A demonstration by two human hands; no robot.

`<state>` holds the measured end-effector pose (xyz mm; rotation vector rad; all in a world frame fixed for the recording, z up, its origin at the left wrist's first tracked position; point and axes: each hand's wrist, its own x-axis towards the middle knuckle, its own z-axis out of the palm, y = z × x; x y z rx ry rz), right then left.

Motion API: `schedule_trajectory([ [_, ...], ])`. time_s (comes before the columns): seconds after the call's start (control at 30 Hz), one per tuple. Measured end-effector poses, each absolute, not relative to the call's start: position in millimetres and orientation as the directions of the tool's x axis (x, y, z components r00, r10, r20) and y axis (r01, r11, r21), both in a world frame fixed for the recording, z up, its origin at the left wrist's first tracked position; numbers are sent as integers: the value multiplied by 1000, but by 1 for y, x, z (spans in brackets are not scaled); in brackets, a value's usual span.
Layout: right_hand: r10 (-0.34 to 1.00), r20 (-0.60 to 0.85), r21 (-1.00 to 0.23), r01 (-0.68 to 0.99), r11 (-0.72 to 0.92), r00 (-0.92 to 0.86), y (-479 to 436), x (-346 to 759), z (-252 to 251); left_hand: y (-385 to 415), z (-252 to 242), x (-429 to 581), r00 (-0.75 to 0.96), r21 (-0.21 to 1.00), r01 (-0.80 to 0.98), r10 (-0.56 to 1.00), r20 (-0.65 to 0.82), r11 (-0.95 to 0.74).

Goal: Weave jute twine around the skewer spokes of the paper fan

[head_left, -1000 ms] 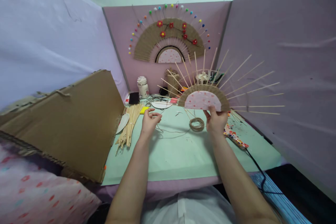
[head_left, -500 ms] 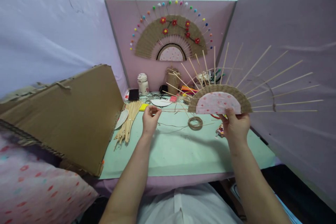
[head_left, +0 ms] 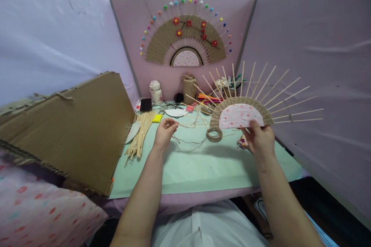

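My right hand (head_left: 263, 139) grips the bottom edge of a half-round fan (head_left: 241, 116), its thumb on the pink spotted centre. A band of woven twine borders that centre, and thin bamboo sticks fan outward from it. To the left, my left hand (head_left: 165, 133) is closed in a pinch on thin twine (head_left: 188, 142), beside the tips of the fan's left sticks. The twine hangs in a slack curve over the table. A coil of brown twine (head_left: 214, 134) lies just below the fan's left end.
A bundle of bamboo sticks (head_left: 141, 133) and a white oval piece (head_left: 133, 132) lie beside a standing cardboard sheet (head_left: 69, 131). At the back stand a white jar (head_left: 156, 93) and a twine-wrapped pot (head_left: 189, 89). A finished fan (head_left: 162, 48) with red flowers hangs on the pink wall.
The fan has turned, so its right-hand sticks reach less far across the view. It sits slightly lower. My left hand has stayed nearly in place, still pinching the twine.
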<state>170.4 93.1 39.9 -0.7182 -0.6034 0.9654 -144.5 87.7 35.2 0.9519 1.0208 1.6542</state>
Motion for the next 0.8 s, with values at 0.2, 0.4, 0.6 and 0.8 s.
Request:
schedule_trajectory([
  [0.2,928,66,-729,-617,295,366,90,155,33,86,38,-134,-222,903,-389,970,100,-182],
  [0.4,974,-46,-706,-698,124,220,78,103,23,84,33,-118,-172,891,-419,979,111,-174],
  [0.6,960,-65,-661,-733,162,271,81,78,20,89,24,-122,-276,892,-408,958,82,-194],
  [0.8,904,-27,-637,-705,313,427,93,84,20,102,12,-136,-501,909,-348,865,25,-228],
])
